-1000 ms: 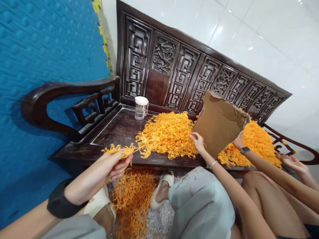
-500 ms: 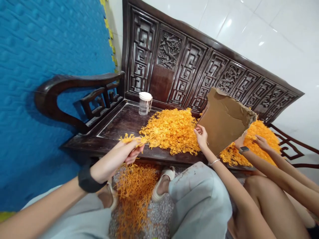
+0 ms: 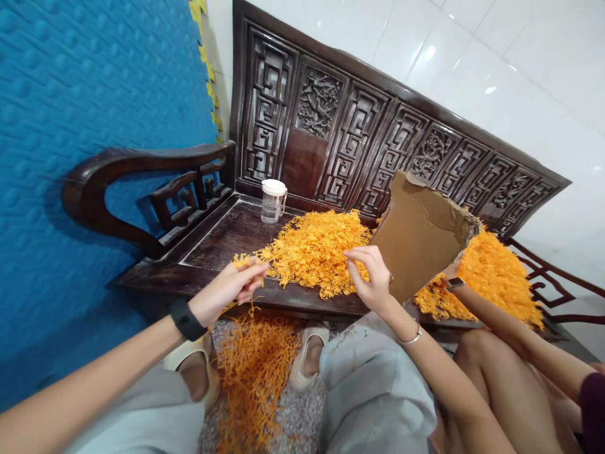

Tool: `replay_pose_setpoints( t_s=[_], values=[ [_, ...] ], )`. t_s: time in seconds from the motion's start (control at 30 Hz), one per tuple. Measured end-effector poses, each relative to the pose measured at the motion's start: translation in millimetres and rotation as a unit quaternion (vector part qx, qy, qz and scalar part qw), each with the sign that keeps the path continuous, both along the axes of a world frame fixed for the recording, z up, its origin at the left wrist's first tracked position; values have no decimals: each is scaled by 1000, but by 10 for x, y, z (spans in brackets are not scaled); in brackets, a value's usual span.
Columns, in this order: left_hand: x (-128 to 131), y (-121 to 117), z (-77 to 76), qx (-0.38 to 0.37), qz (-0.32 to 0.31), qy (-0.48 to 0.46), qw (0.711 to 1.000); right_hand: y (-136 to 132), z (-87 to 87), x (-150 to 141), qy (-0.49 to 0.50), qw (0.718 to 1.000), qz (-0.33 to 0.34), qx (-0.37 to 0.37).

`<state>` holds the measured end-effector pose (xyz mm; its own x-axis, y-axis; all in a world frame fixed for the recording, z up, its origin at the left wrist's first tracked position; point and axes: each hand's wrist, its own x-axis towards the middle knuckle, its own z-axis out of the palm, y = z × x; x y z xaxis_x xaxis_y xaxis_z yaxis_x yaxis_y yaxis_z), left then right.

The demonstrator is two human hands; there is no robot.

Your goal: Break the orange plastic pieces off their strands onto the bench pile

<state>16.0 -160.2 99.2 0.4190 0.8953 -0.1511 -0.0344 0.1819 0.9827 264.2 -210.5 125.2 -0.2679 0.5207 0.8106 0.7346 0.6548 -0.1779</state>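
Note:
My left hand is closed round a few orange stringy pieces, whose thin curly ends stick out above the fingers and toward the pile. A heap of the same orange pieces lies on the dark wooden bench seat. Over the heap's right edge hovers my right hand, its thumb and forefinger curved and apart, with nothing visible between them. Just behind that hand stands a tilted brown cardboard sheet with torn edges. The other person's hand is at its right side, partly hidden.
A clear bottle with a white lid stands on the bench seat, left of the heap. A second orange heap lies beyond the cardboard. Thin orange strands cover the floor between my feet. The carved backrest rises behind.
My right hand has left the cardboard's edge and moved left over the heap. My left hand still holds orange pieces. One of the other person's hands has left the far heap.

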Motion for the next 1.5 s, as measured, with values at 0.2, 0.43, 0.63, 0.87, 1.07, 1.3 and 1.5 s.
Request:
replay_pose_setpoints(
  t_s=[0.2, 0.43, 0.63, 0.87, 1.07, 1.3, 1.5],
  values=[
    [-12, 0, 65, 13, -16, 8, 1000, 208, -69, -353, -46, 993, 68, -82],
    [-17, -99, 120, 13, -52, 17, 998, 341, -130, -522, -61, 985, 108, -118],
    [-114, -61, 34, 39, -70, 71, 994, 267, -253, -507, -78, 951, 211, -210],
    [-126, -106, 90, 111, -121, 119, 979, 263, -240, -446, -94, 935, 209, -271],
    [-15, -119, 110, 167, -140, 155, 964, 221, -177, -468, -145, 913, 247, -291],
    [45, -176, 283, 230, -198, 194, 933, 149, -91, -396, -163, 868, 277, -378],
    [7, -206, 302, 284, -228, 228, 903, 32, 31, -205, -93, 813, 299, -491]
  ],
)
